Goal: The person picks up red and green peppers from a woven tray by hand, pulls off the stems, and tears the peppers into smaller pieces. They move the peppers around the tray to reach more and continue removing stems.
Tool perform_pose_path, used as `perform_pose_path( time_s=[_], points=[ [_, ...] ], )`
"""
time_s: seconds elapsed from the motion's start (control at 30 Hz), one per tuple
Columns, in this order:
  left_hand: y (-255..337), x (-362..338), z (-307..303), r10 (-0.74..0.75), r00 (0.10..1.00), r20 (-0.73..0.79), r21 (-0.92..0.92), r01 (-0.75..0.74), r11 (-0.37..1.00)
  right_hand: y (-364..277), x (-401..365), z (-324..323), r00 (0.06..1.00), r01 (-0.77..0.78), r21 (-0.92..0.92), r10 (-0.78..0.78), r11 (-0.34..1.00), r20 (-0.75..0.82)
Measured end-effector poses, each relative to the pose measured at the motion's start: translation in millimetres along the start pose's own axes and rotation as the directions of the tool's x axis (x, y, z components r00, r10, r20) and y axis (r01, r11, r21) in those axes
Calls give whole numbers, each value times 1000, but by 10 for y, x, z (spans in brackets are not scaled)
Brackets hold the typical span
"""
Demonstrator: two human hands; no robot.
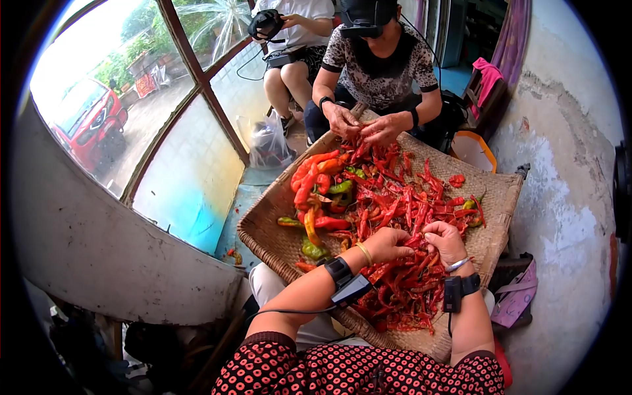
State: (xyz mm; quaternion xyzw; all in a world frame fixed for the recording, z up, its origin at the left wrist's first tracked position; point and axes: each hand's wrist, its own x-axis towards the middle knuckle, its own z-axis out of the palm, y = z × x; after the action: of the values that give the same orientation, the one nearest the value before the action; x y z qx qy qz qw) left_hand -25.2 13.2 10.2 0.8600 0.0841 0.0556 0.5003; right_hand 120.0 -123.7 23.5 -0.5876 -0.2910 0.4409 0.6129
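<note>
Left hand [387,245] and right hand [446,242] sit nearly fingertip to fingertip just over the dried red chillies [405,286], pile directly under and around the fingers, all inside the woven tray [505,197]. Left fingers curled, right thumb and forefinger bent toward each other; can't tell whether either grips a chilli. Larger fresh peppers [306,187] lie off to the left, well apart from the fingers.

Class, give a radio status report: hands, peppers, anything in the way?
Left hand and right hand close together over red peppers; grip unclear. Peppers heaped in woven tray. Co-worker's hands at far end, well apart.
</note>
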Motion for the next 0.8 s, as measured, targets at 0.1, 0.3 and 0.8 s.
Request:
perform_pose_path(
  time_s=[0.1,0.3,0.8],
  points=[
    [-57,10,23,6,999,-40,-3,-6,1000,0,0,3,1000,-6,-19,6,1000,-5],
    [22,4,-18,-96,995,-22,-133,93,987,1,5,3,1000,1,101,0,995,-7],
    [-13,-12,-127,-123,986,-113,66,131,989,102,84,-126,999,25,-388,-35,921,-18]
  ],
)
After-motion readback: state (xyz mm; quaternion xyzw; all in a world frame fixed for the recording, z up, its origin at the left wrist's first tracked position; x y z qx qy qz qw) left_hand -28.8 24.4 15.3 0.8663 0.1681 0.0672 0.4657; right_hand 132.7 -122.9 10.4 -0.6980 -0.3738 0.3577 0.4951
